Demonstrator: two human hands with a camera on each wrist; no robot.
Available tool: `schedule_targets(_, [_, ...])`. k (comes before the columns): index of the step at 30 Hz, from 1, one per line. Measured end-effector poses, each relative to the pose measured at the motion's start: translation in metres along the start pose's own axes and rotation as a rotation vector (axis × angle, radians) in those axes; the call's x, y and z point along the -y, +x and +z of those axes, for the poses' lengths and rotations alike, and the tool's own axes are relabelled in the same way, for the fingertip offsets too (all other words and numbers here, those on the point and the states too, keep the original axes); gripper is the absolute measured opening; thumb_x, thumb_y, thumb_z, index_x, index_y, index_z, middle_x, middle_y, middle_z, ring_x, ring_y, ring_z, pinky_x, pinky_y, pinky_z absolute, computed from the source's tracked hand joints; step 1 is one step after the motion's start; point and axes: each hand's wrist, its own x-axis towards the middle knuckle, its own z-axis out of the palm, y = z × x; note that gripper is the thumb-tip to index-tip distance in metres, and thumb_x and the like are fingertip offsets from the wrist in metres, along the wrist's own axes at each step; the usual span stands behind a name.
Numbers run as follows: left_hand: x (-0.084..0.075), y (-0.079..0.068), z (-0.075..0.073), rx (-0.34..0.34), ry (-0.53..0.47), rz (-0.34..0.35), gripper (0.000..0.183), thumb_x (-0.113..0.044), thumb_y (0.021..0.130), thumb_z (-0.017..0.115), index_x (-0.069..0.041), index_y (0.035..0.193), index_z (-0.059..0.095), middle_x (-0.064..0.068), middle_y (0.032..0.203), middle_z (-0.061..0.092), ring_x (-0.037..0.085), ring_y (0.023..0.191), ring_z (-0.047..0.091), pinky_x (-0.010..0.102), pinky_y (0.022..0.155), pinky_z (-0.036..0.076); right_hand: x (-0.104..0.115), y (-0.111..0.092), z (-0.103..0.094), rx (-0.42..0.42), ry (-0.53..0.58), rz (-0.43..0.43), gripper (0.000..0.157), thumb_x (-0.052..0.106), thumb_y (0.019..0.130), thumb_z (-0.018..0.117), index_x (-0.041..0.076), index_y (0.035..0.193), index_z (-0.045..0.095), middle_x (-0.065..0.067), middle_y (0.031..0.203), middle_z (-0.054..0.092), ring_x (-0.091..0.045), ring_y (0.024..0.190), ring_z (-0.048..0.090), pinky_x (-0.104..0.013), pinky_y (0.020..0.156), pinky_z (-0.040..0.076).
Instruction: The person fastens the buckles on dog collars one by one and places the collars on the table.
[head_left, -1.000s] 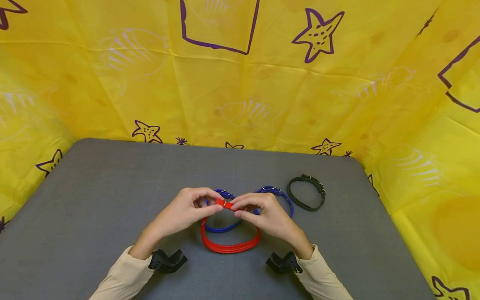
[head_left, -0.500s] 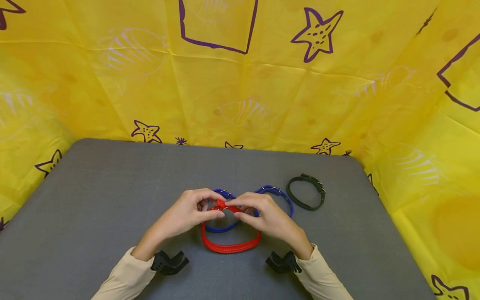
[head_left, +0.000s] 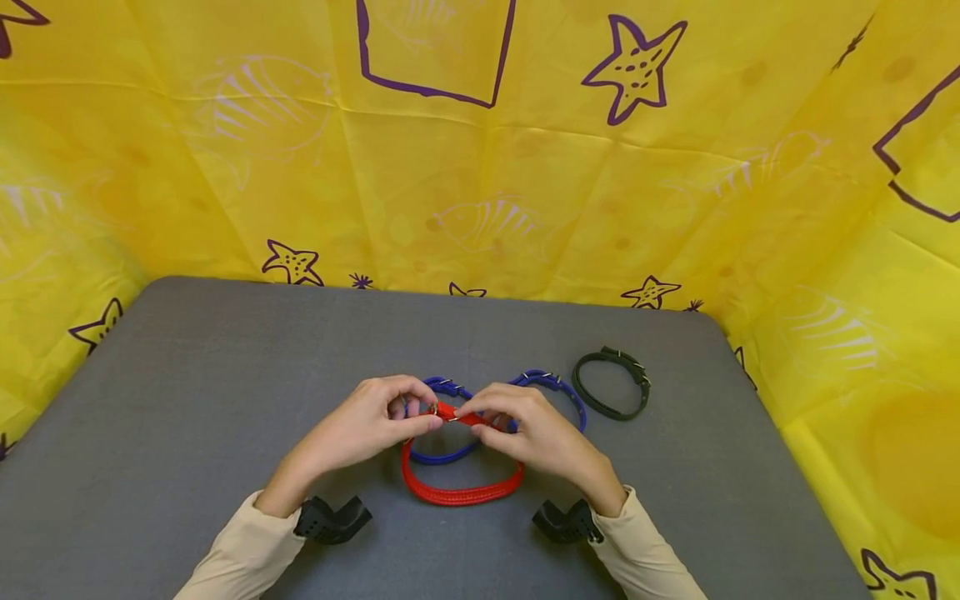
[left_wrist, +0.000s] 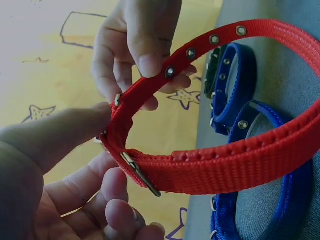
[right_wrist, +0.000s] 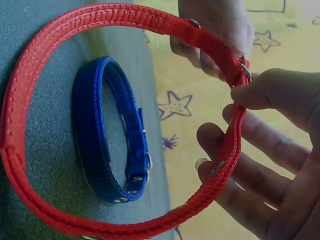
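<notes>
Between both hands is a red collar (head_left: 461, 497), formed into a loop, its lower part hanging in front of me. My left hand (head_left: 375, 421) pinches it at the metal buckle, thumb on the near face and fingers behind, as the left wrist view shows. My right hand (head_left: 534, 423) pinches the strap just right of the buckle. A row of metal eyelets (left_wrist: 191, 53) runs along the strap beyond the right fingertips. A metal ring (left_wrist: 140, 173) crosses the band below the left thumb. The strap's tip is partly hidden by the fingers.
Two blue collars (head_left: 444, 459) (head_left: 582, 408) lie buckled on the grey table (head_left: 247, 375) behind the hands. To their right lies a dark green collar (head_left: 611, 412). A yellow printed cloth (head_left: 420, 167) rises beyond the table's far edge.
The red strap end stood up at the buckle half a second ago; now it lies flatter between the fingertips. Both hands have shifted only slightly, and the other collars have stayed put.
</notes>
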Motion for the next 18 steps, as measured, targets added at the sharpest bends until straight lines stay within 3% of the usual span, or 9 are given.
schedule_targets(13, [-0.0005,-0.0006,0.0013,0.010,-0.071,0.025,0.020,-0.028,0.088,0.076,-0.013,0.100,0.071,-0.002,0.080,0.063,0.008,0.067,0.058,0.022,0.061,0.048,-0.0009,-0.0007,-0.0003,0.010,-0.025,-0.003,0.025,0.008,0.094,0.064,0.024,0.112,0.071,0.008,0.106,0.068,-0.004,0.081,0.055,-0.030,0.065,0.051])
schedule_targets(18, [-0.0014,-0.0004,0.0046,0.020,-0.071,0.051,0.020,-0.027,0.088,0.076,-0.013,0.101,0.071,-0.002,0.080,0.063,0.007,0.067,0.057,0.022,0.061,0.048,0.0001,-0.0002,0.0032,0.012,-0.012,-0.039,0.025,0.006,0.094,0.063,0.022,0.111,0.072,0.006,0.106,0.068,-0.004,0.081,0.055,-0.024,0.064,0.049])
